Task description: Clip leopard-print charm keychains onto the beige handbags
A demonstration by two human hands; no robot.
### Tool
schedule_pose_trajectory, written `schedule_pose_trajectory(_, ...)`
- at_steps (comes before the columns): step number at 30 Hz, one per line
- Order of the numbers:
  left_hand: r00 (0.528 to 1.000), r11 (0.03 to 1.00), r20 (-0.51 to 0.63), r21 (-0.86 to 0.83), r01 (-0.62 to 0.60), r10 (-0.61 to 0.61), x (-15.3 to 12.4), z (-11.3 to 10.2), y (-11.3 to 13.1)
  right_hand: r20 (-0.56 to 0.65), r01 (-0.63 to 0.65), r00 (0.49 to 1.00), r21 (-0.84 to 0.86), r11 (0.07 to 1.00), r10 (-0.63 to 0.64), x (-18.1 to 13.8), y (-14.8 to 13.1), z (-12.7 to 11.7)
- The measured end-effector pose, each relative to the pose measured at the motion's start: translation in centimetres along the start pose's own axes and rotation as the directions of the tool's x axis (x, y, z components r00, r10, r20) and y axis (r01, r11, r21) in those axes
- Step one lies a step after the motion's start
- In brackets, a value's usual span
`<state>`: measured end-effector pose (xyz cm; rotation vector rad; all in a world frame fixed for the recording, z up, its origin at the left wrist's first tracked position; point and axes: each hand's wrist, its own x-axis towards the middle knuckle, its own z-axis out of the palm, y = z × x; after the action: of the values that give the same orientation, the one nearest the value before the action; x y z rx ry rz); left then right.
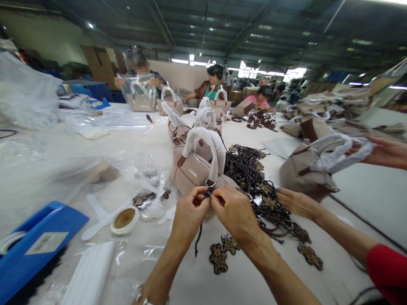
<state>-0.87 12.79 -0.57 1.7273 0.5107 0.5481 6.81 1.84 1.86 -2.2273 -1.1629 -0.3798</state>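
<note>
A beige handbag (190, 171) stands in front of me, its handles (219, 154) wrapped in white padding. Below a metal ring (210, 183) on its front edge, my left hand (192, 209) pinches a black braided cord (208, 192). My right hand (233, 207) pinches the same cord from the other side, the two hands nearly touching. One loose end of the cord dangles under my left hand. Leopard-print bear charms (218, 258) lie on the table just below my hands. My fingertips partly hide the join at the ring.
A co-worker's hand (295, 202) reaches into a pile of black cords with leopard charms (248, 169); that person's other hand holds a second handbag (305, 169). To the left are a blue brush (47, 245), a tape roll (125, 220) and clear plastic bags. More bags and people are behind.
</note>
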Motion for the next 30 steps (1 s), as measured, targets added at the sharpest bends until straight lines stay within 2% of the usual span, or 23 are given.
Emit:
schedule_pose_trajectory(4,1.000,1.000,-0.007,0.003,-0.017,0.017,-0.9,-0.3,0.6,0.008,0.009,1.000,0.040,0.999,-0.009,0.0,0.2,-0.2)
schedule_pose_trajectory(9,0.989,0.995,0.148,-0.096,0.011,0.003,-0.4,-0.7,0.5,0.075,0.045,0.996,0.127,0.991,-0.055,-0.3,1.3,-0.7)
schedule_pose_trajectory(11,0.986,0.995,0.167,-0.104,0.005,0.012,0.4,-0.6,0.2,0.080,0.053,0.995,0.114,0.992,-0.062,-0.2,1.7,-0.8)
schedule_pose_trajectory(15,0.995,0.998,0.094,0.040,-0.051,0.047,1.3,-0.3,0.1,0.034,0.051,0.998,0.141,0.989,-0.056,0.0,1.9,-0.7)
schedule_pose_trajectory(19,0.985,0.956,-0.031,0.247,-0.156,0.169,0.3,-0.4,0.9,-0.005,-0.022,1.000,0.285,0.958,0.025,0.0,1.2,-1.0)
schedule_pose_trajectory(24,0.976,0.958,-0.030,0.202,-0.204,0.215,-0.8,-0.9,1.6,0.007,-0.031,0.999,0.447,0.894,0.031,0.1,0.8,-0.9)
schedule_pose_trajectory(27,0.971,0.959,-0.036,0.169,-0.227,0.236,-0.3,-1.0,1.1,0.031,-0.113,0.993,0.571,0.813,0.116,0.0,1.2,-0.6)
schedule_pose_trajectory(30,0.941,0.912,-0.091,0.294,-0.286,0.325,0.6,-0.6,0.2,0.083,-0.194,0.979,0.652,0.733,0.185,-0.2,1.4,-0.5)
